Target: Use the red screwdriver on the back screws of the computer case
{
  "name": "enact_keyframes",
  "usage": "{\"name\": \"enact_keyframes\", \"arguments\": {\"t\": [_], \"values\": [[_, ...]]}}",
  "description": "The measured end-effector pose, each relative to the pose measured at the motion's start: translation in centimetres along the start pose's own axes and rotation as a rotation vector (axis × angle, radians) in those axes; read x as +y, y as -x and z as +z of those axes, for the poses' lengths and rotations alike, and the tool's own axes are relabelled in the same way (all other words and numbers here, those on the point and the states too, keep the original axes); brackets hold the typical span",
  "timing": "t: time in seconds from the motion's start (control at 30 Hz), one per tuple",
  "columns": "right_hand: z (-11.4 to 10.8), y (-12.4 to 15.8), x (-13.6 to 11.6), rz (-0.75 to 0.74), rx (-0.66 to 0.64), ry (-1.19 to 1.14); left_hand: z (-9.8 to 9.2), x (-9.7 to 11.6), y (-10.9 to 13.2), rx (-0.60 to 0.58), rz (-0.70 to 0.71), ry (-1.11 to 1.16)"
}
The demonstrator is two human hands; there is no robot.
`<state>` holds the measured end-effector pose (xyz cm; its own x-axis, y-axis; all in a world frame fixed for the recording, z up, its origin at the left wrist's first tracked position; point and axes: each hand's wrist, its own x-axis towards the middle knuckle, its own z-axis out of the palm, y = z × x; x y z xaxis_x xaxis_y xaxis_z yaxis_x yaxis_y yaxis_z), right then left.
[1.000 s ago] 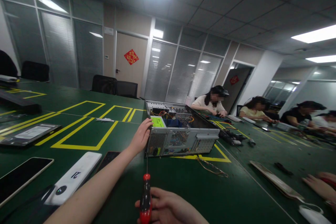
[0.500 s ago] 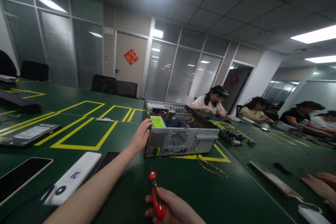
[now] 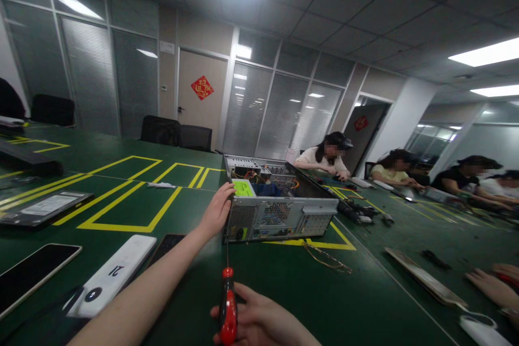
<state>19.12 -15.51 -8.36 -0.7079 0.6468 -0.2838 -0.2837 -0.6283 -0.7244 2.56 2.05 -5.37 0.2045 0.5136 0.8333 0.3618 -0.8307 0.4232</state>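
Observation:
An open computer case (image 3: 284, 219) lies on the table with its rear panel facing me. My left hand (image 3: 217, 211) grips its left edge, fingertips over the top by the power supply's bright green label (image 3: 242, 188). A red and black screwdriver (image 3: 228, 303) is in my right hand (image 3: 259, 316), held loosely between thumb and fingers. Its shaft points away from me, and the tip meets the lower left corner of the rear panel. Any screw there is too small to make out. Wires and a blue part show inside the case.
On the green table (image 3: 182, 292) to the left are a white power bank (image 3: 115, 273), a phone (image 3: 36, 275) and a hard drive (image 3: 46, 208). Thin cables (image 3: 326, 258) lie front right of the case. Several people sit along the right, one's hands (image 3: 492, 292) near the right edge.
The screwdriver handle has swung left and stands more upright, in line with the case corner. My right thumb and fingers have loosened on it. The left hand has stayed on the case.

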Motion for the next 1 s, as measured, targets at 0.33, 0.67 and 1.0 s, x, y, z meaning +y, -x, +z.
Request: {"name": "enact_keyframes", "arguments": {"t": [0.33, 0.67, 1.0], "values": [[-0.6, -0.2, 0.5, -0.031, 0.221, -0.047, -0.1, 0.1, -0.1, -0.007, 0.0, 0.007], [-0.8, -0.9, 0.6, -0.025, 0.059, 0.068, -0.2, 0.4, -0.1, -0.008, -0.012, -0.004], [-1.2, -1.0, 0.9, -0.006, 0.051, 0.051, 0.0, 0.0, 0.1, -0.007, 0.0, -0.005]]}}
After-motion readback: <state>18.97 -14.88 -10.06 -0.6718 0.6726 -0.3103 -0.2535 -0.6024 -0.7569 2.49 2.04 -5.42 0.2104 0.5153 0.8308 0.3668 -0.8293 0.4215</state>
